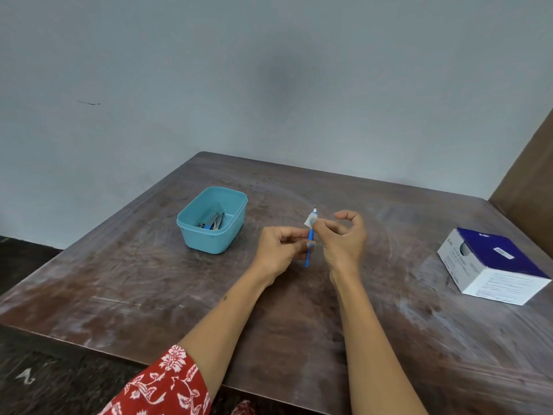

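Two hands are raised just above the middle of the bench [143,283], and one slim blue tool [311,236] is shared between them. The tool is held nearly upright, clear of the wood, with its fine metal tip [314,209] pointed up and away from the person.

The left hand [279,247] is closed in a pinch on the middle of the shaft, thumb and fingertips curled round it. It seems to be a steadying grip, so that the thin rod cannot swing. The right hand [344,238] has its grip pinched on a small white pad [309,220], which is folded around the shaft just below the tip, and the other fingers are arched out of the way. Wiping the working end is judged to be the step in hand.

The handle looks like smooth, hard plastic. The pad looks soft, thin and easily creased.

Further back on the left, a lidless teal plastic tub [215,239] with rounded corners is set, and shiny metal nail implements [213,223] are laid inside, probably kept together there. Well apart on the right, a white and dark blue cardboard box [493,265] is placed within reach. It may be the source of the pads, though that cannot be confirmed. The bench top is worn dark wood, streaked pale.
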A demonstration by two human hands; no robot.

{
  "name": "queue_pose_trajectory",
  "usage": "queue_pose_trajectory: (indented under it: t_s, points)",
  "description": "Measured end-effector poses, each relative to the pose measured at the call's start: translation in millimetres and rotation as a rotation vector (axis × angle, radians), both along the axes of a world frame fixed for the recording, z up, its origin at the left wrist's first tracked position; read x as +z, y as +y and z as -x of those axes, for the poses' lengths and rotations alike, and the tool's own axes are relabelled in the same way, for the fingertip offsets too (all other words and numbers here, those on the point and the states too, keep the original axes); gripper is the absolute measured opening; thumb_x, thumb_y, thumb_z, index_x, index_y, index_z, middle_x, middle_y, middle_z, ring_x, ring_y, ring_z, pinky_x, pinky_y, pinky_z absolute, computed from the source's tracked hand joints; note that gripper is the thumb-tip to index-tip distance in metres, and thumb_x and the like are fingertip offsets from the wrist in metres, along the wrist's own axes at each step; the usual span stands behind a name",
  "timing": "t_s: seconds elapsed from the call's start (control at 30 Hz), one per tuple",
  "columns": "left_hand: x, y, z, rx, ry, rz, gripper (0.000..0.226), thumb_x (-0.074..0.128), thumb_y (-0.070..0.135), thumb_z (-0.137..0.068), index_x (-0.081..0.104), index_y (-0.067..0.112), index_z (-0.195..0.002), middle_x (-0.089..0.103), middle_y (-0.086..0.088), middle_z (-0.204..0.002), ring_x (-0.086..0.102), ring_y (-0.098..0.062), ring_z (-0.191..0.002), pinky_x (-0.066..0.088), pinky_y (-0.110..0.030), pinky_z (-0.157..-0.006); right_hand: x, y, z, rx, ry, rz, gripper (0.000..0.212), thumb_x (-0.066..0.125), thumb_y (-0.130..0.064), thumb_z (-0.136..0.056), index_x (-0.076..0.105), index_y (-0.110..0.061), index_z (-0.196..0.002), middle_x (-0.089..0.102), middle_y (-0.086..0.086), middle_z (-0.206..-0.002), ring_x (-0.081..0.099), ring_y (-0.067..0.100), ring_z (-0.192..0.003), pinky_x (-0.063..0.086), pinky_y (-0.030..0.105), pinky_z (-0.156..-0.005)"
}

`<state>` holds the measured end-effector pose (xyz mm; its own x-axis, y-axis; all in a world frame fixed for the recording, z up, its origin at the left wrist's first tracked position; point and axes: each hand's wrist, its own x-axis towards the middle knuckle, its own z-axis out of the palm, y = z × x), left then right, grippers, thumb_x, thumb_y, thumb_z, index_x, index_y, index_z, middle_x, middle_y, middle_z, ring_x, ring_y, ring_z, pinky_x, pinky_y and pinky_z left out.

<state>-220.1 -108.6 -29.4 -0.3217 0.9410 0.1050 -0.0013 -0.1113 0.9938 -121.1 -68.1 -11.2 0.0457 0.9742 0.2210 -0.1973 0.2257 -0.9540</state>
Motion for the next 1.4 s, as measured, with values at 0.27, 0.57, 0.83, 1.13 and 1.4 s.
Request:
queue_pose_trajectory:
  t_s: [0.27, 0.57, 0.83, 1.13, 1.4]
  points:
    - [1, -1, 0, -0.018, 0.004, 0.016, 0.026, 0.066, -0.006, -0.079, 0.066, -0.005, -0.105, 0.069, -0.007, -0.08, 0.067, -0.01, -0.065, 0.058, -0.022, -0.065, 0, 0, -2, -0.002, 0.044, -0.014, 0.039, 0.076, 0.0, -0.072, 0.044, -0.018, -0.086, 0.069, 0.001, -0.069, 0.063, 0.0, -0.055, 0.048, 0.01, -0.056]
    - [0, -1, -1, -0.026, 0.037, 0.025, 0.025, 0.069, -0.004, -0.077, 0.068, -0.003, -0.102, 0.069, -0.003, -0.076, 0.066, -0.008, -0.063, 0.058, -0.022, -0.064, 5, 3, -1, -0.047, 0.162, -0.077, 0.042, 0.075, 0.004, -0.072, 0.041, -0.02, -0.082, 0.068, -0.007, -0.056, 0.062, 0.001, -0.053, 0.05, 0.013, -0.059]
    - [0, -2, -1, -0.044, 0.035, 0.02, 0.024, 0.069, -0.006, -0.076, 0.067, -0.006, -0.101, 0.068, -0.004, -0.076, 0.067, -0.006, -0.061, 0.058, -0.021, -0.061, 7, 6, -1, -0.032, 0.177, -0.094, 0.043, 0.074, 0.004, -0.073, 0.04, -0.02, -0.083, 0.069, -0.008, -0.057, 0.063, 0.002, -0.054, 0.051, 0.015, -0.062]
    - [-1, -1, 0, -0.042, 0.012, 0.027, 0.021, 0.069, -0.006, -0.076, 0.068, -0.003, -0.097, 0.069, -0.005, -0.077, 0.067, -0.01, -0.066, 0.058, -0.023, -0.063, 4, 4, -4, -0.029, 0.131, -0.077, 0.044, 0.076, 0.002, -0.072, 0.041, -0.021, -0.084, 0.07, -0.007, -0.058, 0.065, 0.003, -0.057, 0.053, 0.017, -0.066]
    - [1, -1, 3, 0.01, -0.011, -0.008, 0.027, 0.065, -0.009, -0.078, 0.065, -0.009, -0.105, 0.068, -0.006, -0.079, 0.067, -0.005, -0.061, 0.057, -0.02, -0.061, -3, 0, -6, 0.07, -0.101, -0.016, 0.043, 0.079, -0.007, -0.071, 0.041, -0.021, -0.084, 0.071, -0.008, -0.062, 0.067, 0.007, -0.063, 0.049, 0.023, -0.072]
